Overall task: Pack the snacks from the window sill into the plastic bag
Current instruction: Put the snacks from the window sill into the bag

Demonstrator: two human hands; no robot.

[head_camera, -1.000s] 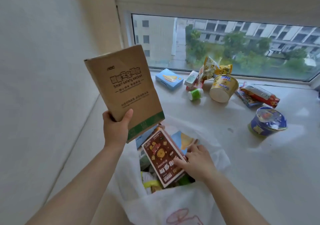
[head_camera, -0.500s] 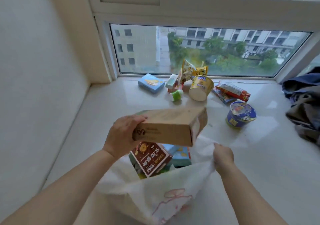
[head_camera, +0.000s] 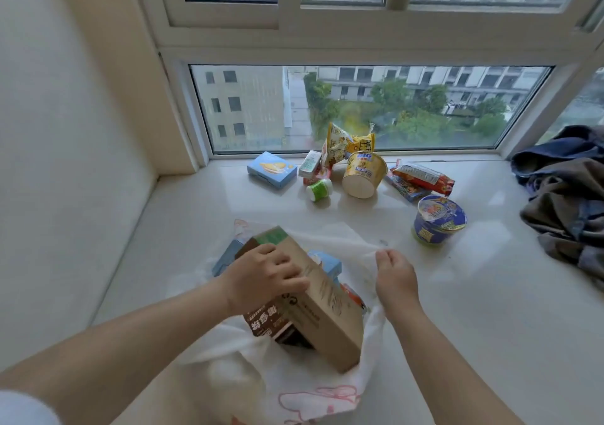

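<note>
Kraft box (head_camera: 322, 307): gripped from above by the left hand (head_camera: 265, 274), tilted in the mouth of the plastic bag (head_camera: 304, 388).
Right hand (head_camera: 394, 275): bag rim is pinched at 3 o'clock.
Brown carton (head_camera: 266, 321): lodged under the box.
Sill (head_camera: 183, 221) at 12 o'clock: blue box (head_camera: 272, 169), green-capped bottle (head_camera: 319, 189), yellow cup (head_camera: 363, 174), blue noodle bowl (head_camera: 438, 220) are left unpacked.

- The head camera is looking forward and down, close over the window sill (head_camera: 202, 228).
- The window (head_camera: 359, 107) is lying at twelve o'clock.
</note>
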